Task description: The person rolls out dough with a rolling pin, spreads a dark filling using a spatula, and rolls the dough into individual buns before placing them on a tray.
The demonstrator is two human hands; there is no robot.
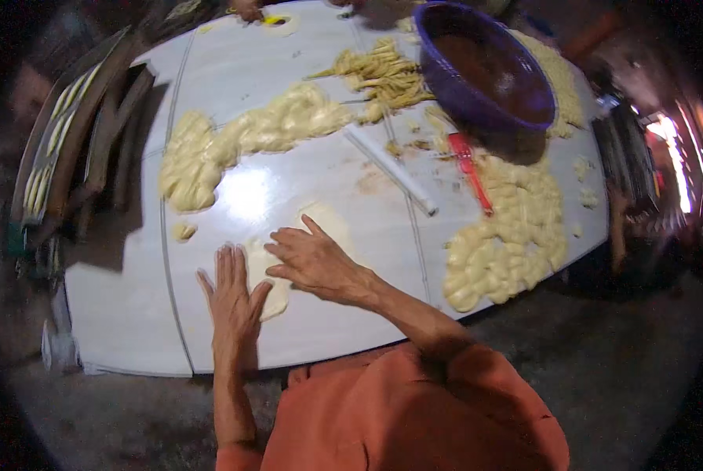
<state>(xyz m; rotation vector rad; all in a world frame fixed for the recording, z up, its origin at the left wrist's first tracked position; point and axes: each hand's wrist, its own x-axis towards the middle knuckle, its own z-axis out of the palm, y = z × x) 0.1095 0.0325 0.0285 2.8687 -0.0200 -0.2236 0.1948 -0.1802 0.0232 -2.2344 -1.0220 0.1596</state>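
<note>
A thin, flattened sheet of pale dough (332, 228) lies on the white table in front of me. My left hand (236, 298) rests at its left edge, palm down, fingers stretched forward and thumb spread. Over the sheet is my right hand (318, 263), fingers apart, pressing or hovering on the dough; which of the two I cannot tell. Neither hand grips anything. A small dough scrap (183, 231) sits left of the hands. Beyond them stretches a long row of plump dough lumps (277, 125).
A white pipe-like roller (391, 169) and a red tool (471, 173) lie right of centre. Many small dough pieces (516, 228) cover the right side. Behind stand a purple tub (554, 98) and a pile of dough strips (387, 74). Racked trays (61, 133) are left; another person's hand (247, 9) is at the far edge.
</note>
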